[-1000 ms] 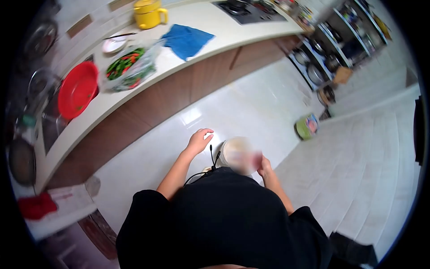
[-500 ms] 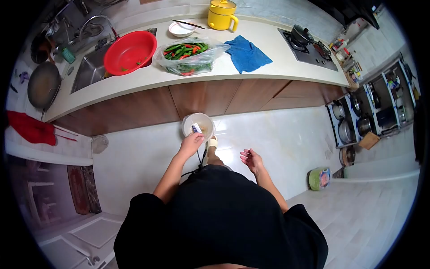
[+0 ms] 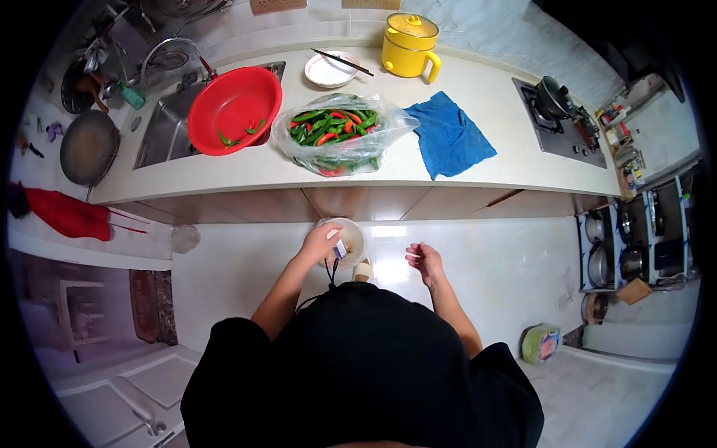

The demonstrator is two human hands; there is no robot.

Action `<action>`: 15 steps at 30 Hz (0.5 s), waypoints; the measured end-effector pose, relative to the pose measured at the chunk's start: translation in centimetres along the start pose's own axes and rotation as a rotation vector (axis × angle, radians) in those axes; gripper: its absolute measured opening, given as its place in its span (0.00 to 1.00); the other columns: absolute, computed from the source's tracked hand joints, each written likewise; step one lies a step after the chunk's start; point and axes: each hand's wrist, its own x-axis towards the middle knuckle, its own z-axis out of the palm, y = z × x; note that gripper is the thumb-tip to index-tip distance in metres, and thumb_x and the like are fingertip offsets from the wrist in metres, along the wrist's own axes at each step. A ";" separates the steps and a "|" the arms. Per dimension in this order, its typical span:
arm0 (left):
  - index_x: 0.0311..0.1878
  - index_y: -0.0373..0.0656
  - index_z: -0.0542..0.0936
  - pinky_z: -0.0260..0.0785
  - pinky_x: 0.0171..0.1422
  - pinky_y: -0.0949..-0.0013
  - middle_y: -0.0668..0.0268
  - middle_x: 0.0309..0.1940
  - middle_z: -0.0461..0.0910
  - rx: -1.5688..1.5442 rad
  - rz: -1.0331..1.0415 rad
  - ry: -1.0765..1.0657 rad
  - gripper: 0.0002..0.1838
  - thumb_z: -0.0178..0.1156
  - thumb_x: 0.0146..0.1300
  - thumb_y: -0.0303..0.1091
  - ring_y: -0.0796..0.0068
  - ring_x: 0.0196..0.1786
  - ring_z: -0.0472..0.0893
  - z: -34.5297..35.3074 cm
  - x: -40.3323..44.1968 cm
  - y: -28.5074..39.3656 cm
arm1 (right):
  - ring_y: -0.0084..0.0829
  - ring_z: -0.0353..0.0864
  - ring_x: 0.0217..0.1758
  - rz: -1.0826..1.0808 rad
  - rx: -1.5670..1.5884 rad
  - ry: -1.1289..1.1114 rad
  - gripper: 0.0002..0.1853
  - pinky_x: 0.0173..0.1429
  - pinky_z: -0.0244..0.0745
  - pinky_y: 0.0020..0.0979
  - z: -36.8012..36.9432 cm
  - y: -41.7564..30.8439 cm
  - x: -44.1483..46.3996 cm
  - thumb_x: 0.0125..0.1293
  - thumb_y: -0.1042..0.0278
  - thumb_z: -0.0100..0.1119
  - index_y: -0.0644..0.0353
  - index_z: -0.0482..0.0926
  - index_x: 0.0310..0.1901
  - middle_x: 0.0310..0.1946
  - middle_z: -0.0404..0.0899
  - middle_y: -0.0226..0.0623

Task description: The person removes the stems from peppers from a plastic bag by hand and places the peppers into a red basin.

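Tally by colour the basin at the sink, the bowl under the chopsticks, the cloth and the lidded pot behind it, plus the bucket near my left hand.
Red: 1, round plastic basin
Whitish: 2, round shallow bowl; round bucket near your left hand
Blue: 1, fabric cloth
Yellow: 1, round lidded pot
Total: 5

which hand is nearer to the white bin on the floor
Left. The left hand overlaps the left side of the bin in view, contact unclear; the right hand is apart, off to the bin's right.
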 end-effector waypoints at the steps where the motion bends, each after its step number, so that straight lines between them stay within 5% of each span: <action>1: 0.44 0.43 0.78 0.69 0.49 0.66 0.58 0.40 0.77 -0.021 -0.039 0.022 0.11 0.57 0.60 0.36 0.62 0.44 0.78 -0.2 1.6 0.0 | 0.30 0.78 0.35 -0.032 -0.045 0.012 0.16 0.39 0.72 0.30 0.7 -1.1 0.7 0.70 0.58 0.39 0.61 0.74 0.42 0.37 0.80 0.38; 5: 0.45 0.41 0.77 0.67 0.53 0.63 0.58 0.40 0.76 -0.003 -0.053 0.139 0.12 0.56 0.59 0.33 0.58 0.47 0.76 -3.7 8.5 3.8 | 0.28 0.79 0.32 -0.330 -0.221 -0.022 0.14 0.38 0.72 0.26 6.8 -7.3 3.3 0.67 0.61 0.47 0.63 0.78 0.41 0.33 0.81 0.36; 11: 0.54 0.44 0.72 0.59 0.63 0.60 0.55 0.51 0.72 0.463 0.233 0.328 0.19 0.55 0.59 0.33 0.56 0.59 0.68 -7.2 14.3 3.6 | 0.42 0.77 0.40 -1.534 -0.875 -0.104 0.12 0.45 0.71 0.36 21.1 -17.7 6.6 0.58 0.69 0.55 0.61 0.78 0.43 0.44 0.76 0.43; 15: 0.54 0.46 0.73 0.60 0.61 0.57 0.58 0.48 0.73 0.591 0.080 0.130 0.19 0.55 0.59 0.37 0.59 0.57 0.69 -8.6 12.4 1.3 | 0.45 0.75 0.36 -1.420 -1.286 -0.263 0.08 0.44 0.69 0.41 23.9 -17.7 9.3 0.55 0.69 0.56 0.61 0.79 0.36 0.36 0.76 0.45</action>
